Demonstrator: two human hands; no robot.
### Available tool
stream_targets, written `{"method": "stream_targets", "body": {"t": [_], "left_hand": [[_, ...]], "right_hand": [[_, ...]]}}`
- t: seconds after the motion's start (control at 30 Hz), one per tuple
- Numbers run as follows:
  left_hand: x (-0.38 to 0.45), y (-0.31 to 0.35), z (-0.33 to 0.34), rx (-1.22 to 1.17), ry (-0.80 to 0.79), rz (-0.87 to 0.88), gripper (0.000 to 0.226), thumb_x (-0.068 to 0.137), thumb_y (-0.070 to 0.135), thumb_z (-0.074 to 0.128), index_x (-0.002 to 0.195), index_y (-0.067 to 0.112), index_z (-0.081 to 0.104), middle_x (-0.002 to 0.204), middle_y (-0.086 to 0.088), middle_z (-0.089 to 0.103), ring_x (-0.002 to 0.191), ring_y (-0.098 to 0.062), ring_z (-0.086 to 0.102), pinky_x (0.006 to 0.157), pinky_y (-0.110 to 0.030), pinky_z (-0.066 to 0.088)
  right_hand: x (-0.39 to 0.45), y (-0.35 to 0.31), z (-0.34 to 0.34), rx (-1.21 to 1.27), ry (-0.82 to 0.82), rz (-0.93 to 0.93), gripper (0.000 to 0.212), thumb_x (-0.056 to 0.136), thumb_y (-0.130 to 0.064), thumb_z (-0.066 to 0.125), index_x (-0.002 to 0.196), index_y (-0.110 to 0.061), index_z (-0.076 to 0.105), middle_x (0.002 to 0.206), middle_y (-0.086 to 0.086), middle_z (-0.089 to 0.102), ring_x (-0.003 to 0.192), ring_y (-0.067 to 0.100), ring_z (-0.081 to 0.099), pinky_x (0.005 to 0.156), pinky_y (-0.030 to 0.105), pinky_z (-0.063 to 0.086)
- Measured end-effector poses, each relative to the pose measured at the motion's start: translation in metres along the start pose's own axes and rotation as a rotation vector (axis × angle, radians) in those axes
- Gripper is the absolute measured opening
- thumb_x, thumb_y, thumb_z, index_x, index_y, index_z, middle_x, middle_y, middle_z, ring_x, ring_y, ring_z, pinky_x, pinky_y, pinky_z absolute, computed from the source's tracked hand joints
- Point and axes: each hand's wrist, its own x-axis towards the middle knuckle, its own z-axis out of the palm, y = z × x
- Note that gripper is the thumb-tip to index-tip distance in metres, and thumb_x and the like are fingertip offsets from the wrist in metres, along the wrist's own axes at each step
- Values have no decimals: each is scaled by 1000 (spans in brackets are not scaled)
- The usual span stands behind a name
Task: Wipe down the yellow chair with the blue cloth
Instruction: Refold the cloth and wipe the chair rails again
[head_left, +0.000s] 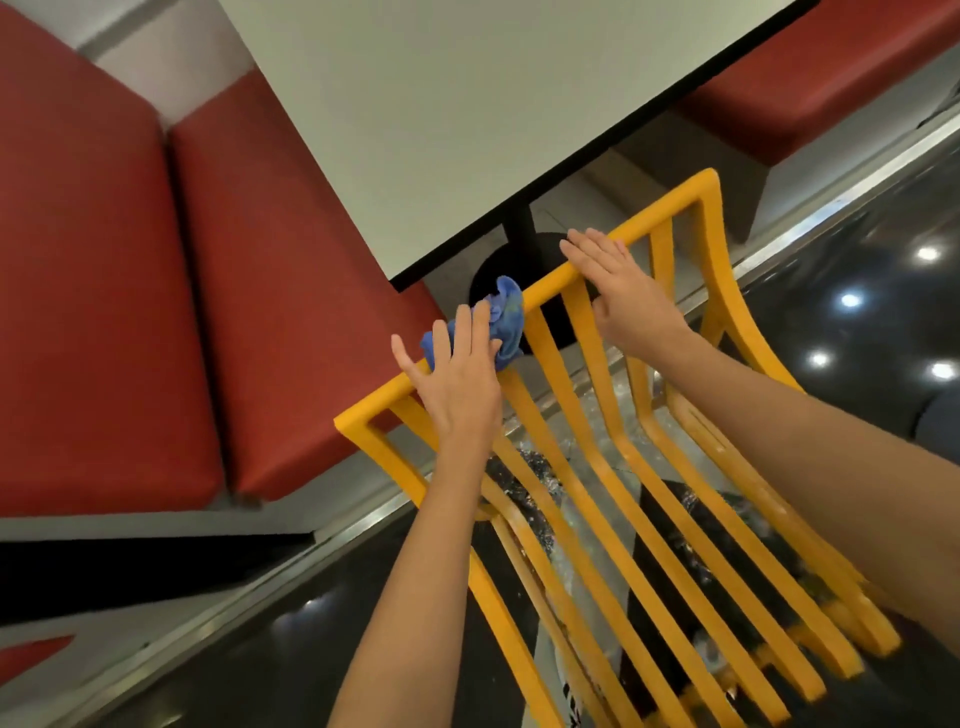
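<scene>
The yellow chair (613, 483) fills the lower middle, its slatted back running from a top rail down towards me. A crumpled blue cloth (506, 317) lies on the left part of that top rail. My left hand (457, 379) presses flat on the cloth with straight, spread fingers. My right hand (623, 291) rests on the rail further right, its fingers straight over the far edge and its thumb tucked behind a slat.
A white table (467, 104) on a black pedestal (519, 234) stands just beyond the chair's rail. Red padded benches (156, 286) line the left and far right. Glossy dark floor (857, 322) with light reflections lies to the right and below.
</scene>
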Motion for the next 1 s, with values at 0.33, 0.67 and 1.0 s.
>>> {"method": "stream_targets", "body": {"t": [0.33, 0.67, 1.0], "left_hand": [[-48, -89, -25, 67, -27, -325, 32, 97, 25, 51, 130, 26, 55, 126, 6, 58, 124, -26, 52, 104, -72, 22], [-12, -22, -20, -195, -72, -244, 46, 79, 7, 68, 123, 18, 61, 129, -4, 58, 128, -32, 47, 115, -54, 25], [-7, -15, -85, -1399, 67, -915, 32, 88, -16, 51, 107, 2, 69, 116, -13, 67, 110, -23, 62, 95, -36, 53]], "right_hand": [[1, -19, -11, 76, -31, 150, 73, 89, 9, 50, 153, -17, 28, 162, -1, 21, 151, 18, 9, 119, 44, 28], [-4, -54, -13, 3, -51, 322, 70, 90, -7, 62, 152, -13, 29, 164, 8, 11, 150, 25, 14, 119, 45, 26], [-76, -147, 32, 1361, -312, 992, 38, 96, -20, 58, 132, -31, 54, 123, 2, 61, 110, 26, 62, 86, 40, 53]]}}
